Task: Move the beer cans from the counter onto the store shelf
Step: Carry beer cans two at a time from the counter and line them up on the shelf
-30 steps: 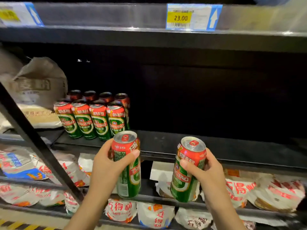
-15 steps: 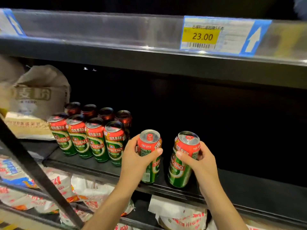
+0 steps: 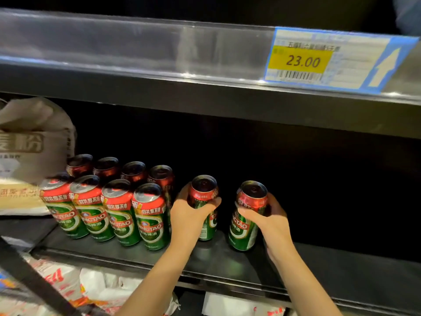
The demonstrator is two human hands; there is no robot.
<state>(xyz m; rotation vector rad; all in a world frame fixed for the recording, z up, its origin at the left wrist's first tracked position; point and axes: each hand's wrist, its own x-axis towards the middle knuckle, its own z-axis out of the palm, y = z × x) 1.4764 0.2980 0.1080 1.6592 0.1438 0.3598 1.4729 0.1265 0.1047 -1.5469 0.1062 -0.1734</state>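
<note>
Two rows of several red-and-green beer cans [image 3: 150,217] stand upright on the dark store shelf [image 3: 218,261], at its left. My left hand [image 3: 189,217] is wrapped around another can [image 3: 205,195], which is upright just right of the front row, its base at the shelf surface. My right hand [image 3: 271,222] grips a second can [image 3: 247,215] further right, tilted slightly, its base touching or just above the shelf. Both hands reach in over the shelf's front edge.
A paper flour sack [image 3: 34,151] lies at the shelf's far left, behind the cans. The upper shelf's rail carries a 23.00 price tag [image 3: 303,61]. Packaged bags [image 3: 68,286] fill the shelf below. A dark diagonal bar [image 3: 34,279] crosses the lower left. To the right the shelf is dark.
Both hands carried their cans up from below the shelf edge and deeper onto the shelf, beside the standing rows. The camera moved closer.
</note>
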